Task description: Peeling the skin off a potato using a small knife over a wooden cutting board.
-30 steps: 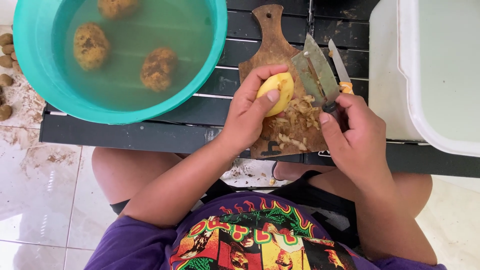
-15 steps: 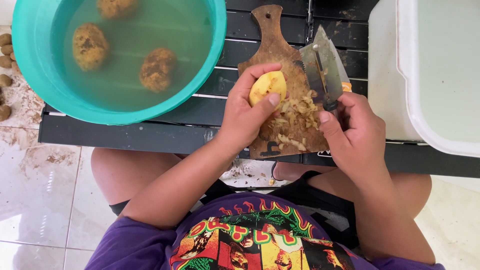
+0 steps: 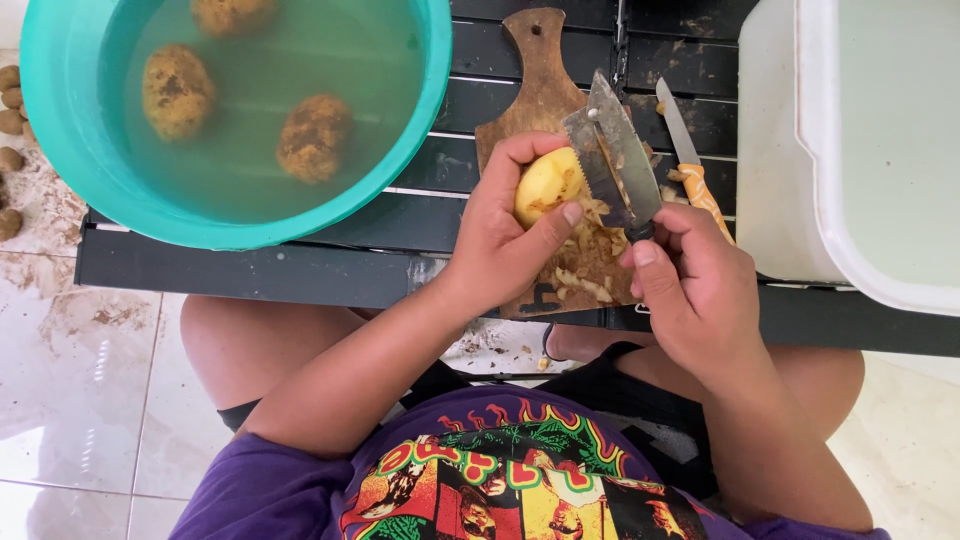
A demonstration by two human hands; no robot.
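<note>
My left hand (image 3: 505, 235) grips a yellow, partly peeled potato (image 3: 547, 185) over a wooden cutting board (image 3: 545, 95). My right hand (image 3: 690, 285) is shut on the dark handle of a metal peeler (image 3: 612, 155), whose blade rests against the potato's right side. A heap of peelings (image 3: 590, 260) lies on the board under both hands. A knife with an orange handle (image 3: 692, 170) lies to the right of the board.
A teal basin (image 3: 240, 110) of water with three unpeeled potatoes sits at the left on a black slatted table (image 3: 250, 265). A white tub (image 3: 860, 150) stands at the right. Several small brown potatoes (image 3: 10, 120) lie on the tiled floor at the far left.
The peeler has swung left and down onto the potato, uncovering the orange-handled knife. My left hand has turned the potato slightly and lowered it.
</note>
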